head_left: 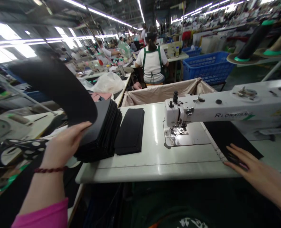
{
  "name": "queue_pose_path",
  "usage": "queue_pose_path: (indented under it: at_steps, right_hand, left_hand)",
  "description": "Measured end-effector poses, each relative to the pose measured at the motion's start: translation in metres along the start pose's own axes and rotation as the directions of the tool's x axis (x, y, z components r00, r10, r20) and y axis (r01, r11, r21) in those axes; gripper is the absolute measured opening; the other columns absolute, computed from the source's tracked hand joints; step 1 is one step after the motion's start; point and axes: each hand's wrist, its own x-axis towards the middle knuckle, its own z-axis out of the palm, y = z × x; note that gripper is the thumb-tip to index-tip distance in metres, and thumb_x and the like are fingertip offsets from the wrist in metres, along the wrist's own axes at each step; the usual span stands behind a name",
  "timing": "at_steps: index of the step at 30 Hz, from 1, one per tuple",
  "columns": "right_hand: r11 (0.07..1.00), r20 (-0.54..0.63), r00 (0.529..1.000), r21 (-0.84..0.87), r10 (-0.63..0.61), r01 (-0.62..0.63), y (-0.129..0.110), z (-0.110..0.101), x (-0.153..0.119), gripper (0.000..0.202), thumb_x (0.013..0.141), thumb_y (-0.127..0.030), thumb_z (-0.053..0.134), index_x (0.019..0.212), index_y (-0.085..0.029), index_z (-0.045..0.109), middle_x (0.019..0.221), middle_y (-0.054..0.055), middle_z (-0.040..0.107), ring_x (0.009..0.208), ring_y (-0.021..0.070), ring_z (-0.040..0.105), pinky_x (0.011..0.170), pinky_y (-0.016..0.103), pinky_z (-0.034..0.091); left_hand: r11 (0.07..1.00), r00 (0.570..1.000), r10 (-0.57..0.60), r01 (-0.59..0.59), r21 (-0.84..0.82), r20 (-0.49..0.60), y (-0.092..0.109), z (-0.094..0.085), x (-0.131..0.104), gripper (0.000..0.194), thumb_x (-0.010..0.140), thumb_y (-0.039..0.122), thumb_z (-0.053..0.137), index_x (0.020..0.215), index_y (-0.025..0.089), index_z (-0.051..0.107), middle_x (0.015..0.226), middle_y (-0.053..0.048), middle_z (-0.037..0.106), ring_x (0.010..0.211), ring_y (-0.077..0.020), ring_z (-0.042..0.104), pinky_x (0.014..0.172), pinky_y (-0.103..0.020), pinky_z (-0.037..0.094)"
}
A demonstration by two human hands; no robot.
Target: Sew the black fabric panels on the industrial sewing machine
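My left hand [65, 142] pinches the near end of a black flat panel [66, 85], which bends upward and is blurred at its far end. Below it, a tall stack of similar black panels [104, 129] sits at the table's left. A lower pile of narrower black pieces [130, 131] lies to the right of that stack. My right hand [252, 167] rests at the near edge of a black piece [233, 137] lying beside the sewing machine's arm. Between its thumb and fingers is a small dark tool [237, 161] with a pinkish part; its exact kind is unclear.
A white sewing machine [202, 107] stands on the pale table [152, 161], its needle area lit. Beyond the table hangs a beige cloth-lined bin [159, 93]. A person [152, 60] sits ahead, near a blue basket [207, 66]. Thread cones [254, 41] stand at upper right.
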Motion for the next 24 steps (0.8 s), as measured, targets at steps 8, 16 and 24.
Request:
queue_pose_path:
  at_steps: [8, 16, 24]
  right_hand:
    - [0.928, 0.094, 0.987, -0.339, -0.132, 0.156, 0.039, 0.013, -0.019, 0.053, 0.090, -0.042, 0.044, 0.143, -0.034, 0.047, 0.138, 0.005, 0.056, 0.083, 0.0288, 0.072, 0.050, 0.037, 0.056]
    - [0.937, 0.084, 0.954, -0.179, -0.289, 0.300, -0.006, -0.012, -0.020, 0.044, 0.086, -0.020, 0.048, 0.128, -0.027, 0.057, 0.121, 0.008, 0.066, 0.097, 0.0265, 0.067, 0.080, 0.041, 0.053]
    - [0.767, 0.326, 0.708, 0.418, -0.627, 0.487, -0.181, 0.038, -0.020, 0.017, 0.089, -0.030, 0.054, 0.097, -0.020, 0.066, 0.085, 0.002, 0.072, 0.070, 0.0154, 0.063, 0.060, 0.028, 0.041]
  left_hand:
    - [0.974, 0.989, 0.143, -0.145, 0.176, 0.023, -0.030, 0.046, -0.013, 0.038, 0.097, 0.042, 0.042, 0.126, 0.024, 0.059, 0.130, 0.000, 0.060, 0.120, -0.0238, 0.056, 0.106, -0.041, 0.041]
    - [0.912, 0.913, 0.376, -0.395, -0.112, -0.159, 0.062, 0.090, -0.031, 0.040, 0.093, 0.027, 0.049, 0.133, 0.021, 0.050, 0.136, -0.007, 0.053, 0.124, -0.0277, 0.052, 0.109, -0.046, 0.040]
    - [0.616, 0.526, 0.784, -0.592, -0.519, 0.330, 0.232, 0.246, -0.060, 0.055, 0.097, 0.036, 0.049, 0.148, 0.022, 0.031, 0.155, -0.007, 0.031, 0.145, -0.0211, 0.024, 0.118, -0.039, 0.031]
